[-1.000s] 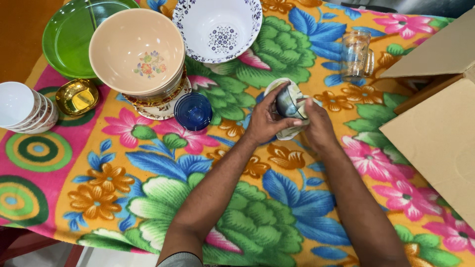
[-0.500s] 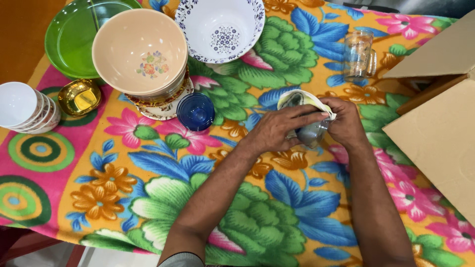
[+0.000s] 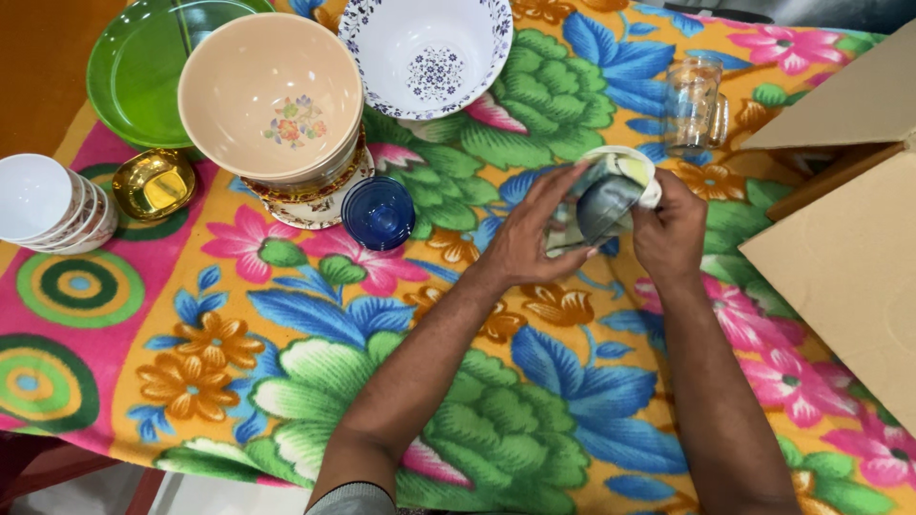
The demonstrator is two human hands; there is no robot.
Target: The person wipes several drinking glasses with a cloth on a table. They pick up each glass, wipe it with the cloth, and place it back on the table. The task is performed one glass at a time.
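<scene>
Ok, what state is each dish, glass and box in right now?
Cup: off the table, held in both hands, tilted.
Beige bowl: upright, on a stack.
White floral bowl: upright, empty.
Blue glass: upright, empty.
Clear glass mug: upright, empty.
Cardboard box: flaps open.

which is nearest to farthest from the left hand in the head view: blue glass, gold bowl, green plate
From the left hand:
1. blue glass, just to its left on the cloth.
2. gold bowl, far left, beside the white bowls.
3. green plate, top left corner.
</scene>
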